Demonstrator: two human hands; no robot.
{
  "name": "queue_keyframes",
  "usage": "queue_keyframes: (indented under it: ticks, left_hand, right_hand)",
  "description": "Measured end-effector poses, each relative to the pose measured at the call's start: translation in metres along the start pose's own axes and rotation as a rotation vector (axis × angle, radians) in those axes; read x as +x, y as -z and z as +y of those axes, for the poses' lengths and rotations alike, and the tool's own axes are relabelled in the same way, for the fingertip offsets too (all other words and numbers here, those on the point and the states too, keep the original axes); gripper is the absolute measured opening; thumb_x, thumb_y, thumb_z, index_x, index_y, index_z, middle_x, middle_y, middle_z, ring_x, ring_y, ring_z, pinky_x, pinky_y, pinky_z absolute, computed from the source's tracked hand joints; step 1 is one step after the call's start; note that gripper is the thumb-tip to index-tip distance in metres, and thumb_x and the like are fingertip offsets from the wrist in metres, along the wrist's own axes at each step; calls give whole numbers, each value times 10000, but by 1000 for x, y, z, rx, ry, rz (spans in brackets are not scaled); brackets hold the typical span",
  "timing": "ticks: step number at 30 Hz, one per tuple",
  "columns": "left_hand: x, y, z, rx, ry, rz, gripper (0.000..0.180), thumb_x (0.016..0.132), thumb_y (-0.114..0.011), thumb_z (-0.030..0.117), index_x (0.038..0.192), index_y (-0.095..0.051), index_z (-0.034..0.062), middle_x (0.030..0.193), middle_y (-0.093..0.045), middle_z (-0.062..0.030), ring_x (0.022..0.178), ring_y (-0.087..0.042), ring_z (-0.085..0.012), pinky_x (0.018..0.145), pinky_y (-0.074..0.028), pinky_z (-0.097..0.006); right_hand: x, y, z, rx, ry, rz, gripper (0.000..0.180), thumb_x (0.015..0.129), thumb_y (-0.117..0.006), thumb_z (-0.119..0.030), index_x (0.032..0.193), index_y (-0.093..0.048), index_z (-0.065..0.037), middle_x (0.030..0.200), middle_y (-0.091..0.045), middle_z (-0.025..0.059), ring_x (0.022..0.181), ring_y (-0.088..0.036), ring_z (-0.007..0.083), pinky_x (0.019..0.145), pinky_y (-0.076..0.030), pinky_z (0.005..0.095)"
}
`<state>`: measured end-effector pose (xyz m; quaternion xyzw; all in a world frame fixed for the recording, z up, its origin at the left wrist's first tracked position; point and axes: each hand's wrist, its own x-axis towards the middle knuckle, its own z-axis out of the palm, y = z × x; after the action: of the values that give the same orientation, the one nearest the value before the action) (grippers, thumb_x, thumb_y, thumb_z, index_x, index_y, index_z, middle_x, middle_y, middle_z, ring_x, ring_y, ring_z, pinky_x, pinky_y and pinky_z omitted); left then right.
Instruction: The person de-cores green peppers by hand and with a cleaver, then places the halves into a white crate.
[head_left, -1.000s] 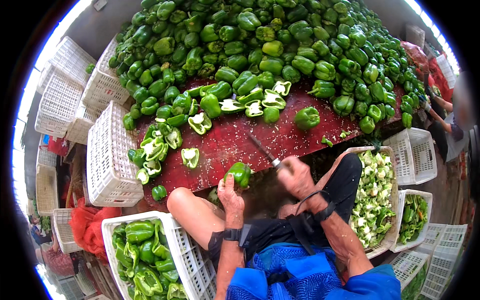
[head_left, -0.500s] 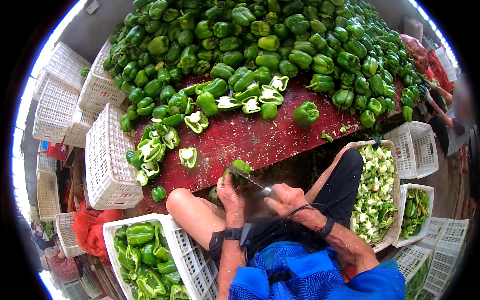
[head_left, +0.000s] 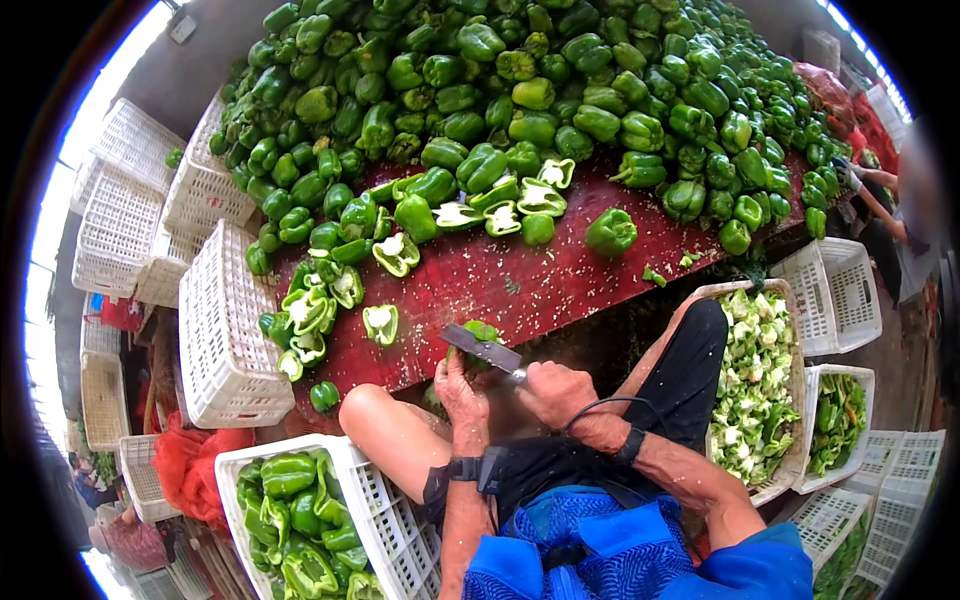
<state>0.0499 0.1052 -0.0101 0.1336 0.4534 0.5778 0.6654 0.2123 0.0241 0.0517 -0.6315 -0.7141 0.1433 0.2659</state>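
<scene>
My left hand [head_left: 461, 397] grips a green bell pepper [head_left: 481, 330] close to the near edge of the red table [head_left: 450, 290]. Across the pepper lies the broad blade of a knife [head_left: 481, 347], which hides much of it. The knife's handle end sits in my right hand [head_left: 560, 394], whose fingers are wrapped round it. Whether the blade has cut into the pepper I cannot tell. Cut pepper halves [head_left: 397, 255] with pale cores lie on the table to the left, and one whole pepper [head_left: 611, 233] stands alone farther right.
A large heap of whole peppers [head_left: 480, 100] covers the table's far side. At my left stand a crate of cut peppers [head_left: 345, 462] and a white crate [head_left: 235, 330]. To my right is a crate of pale cores [head_left: 795, 420]. Another person [head_left: 905, 215] works at far right.
The knife blade has turned its flat side upward and shifted left over the pepper. My right hand has moved slightly left with it. My left hand still holds the pepper.
</scene>
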Motion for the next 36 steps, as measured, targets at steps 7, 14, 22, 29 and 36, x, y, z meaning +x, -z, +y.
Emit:
queue_keyframes:
  ticks: [7, 14, 22, 29, 36]
  left_hand:
    - [-18, -5, 7, -4, -65, -10, 182, 917, -617, 180, 1018, -577, 35, 913, -650, -107, 762, -665, -241, 580, -614, -439]
    - [-42, -2, 29, -384, 81, -177, 351, 893, -610, 294, 1130, -631, 36, 1078, -690, -169, 928, -685, -305, 587, -572, -469]
    - [-49, -3, 24, -366, 80, -253, 379, 898, -589, 290, 1213, -558, 81, 1145, -648, -170, 975, -659, -356, 582, -564, -478]
    - [-56, -22, 10, -93, 10, -323, 261, 995, -496, 304, 957, -623, 79, 900, -637, -33, 781, -603, -125, 731, -507, -286]
    - [-78, 9, -1, -203, 136, 118, 340, 996, -466, 414, 945, -561, 91, 733, -563, -25, 543, -553, -141, 498, -510, -282]
  right_hand:
    - [30, -25, 13, -29, -140, -93, 256, 870, -620, -303, 886, -576, -52, 830, -636, 166, 748, -658, 338, 648, -528, 471]
    - [40, -6, 37, -61, -184, 111, 285, 843, -687, -309, 892, -548, -65, 828, -601, 142, 758, -640, 328, 646, -525, 443]
    - [78, 25, 21, 80, -10, 278, 273, 854, -690, -262, 965, -602, -29, 885, -617, 150, 788, -608, 336, 707, -494, 423]
    - [62, 25, 2, 1128, -419, -306, 253, 839, -660, -149, 1031, -648, 15, 918, -649, 83, 813, -634, 165, 727, -532, 291]
    - [75, 48, -157, 1542, -402, -404, 248, 925, -599, -178, 1087, -617, 9, 953, -659, 105, 785, -675, 193, 689, -585, 308]
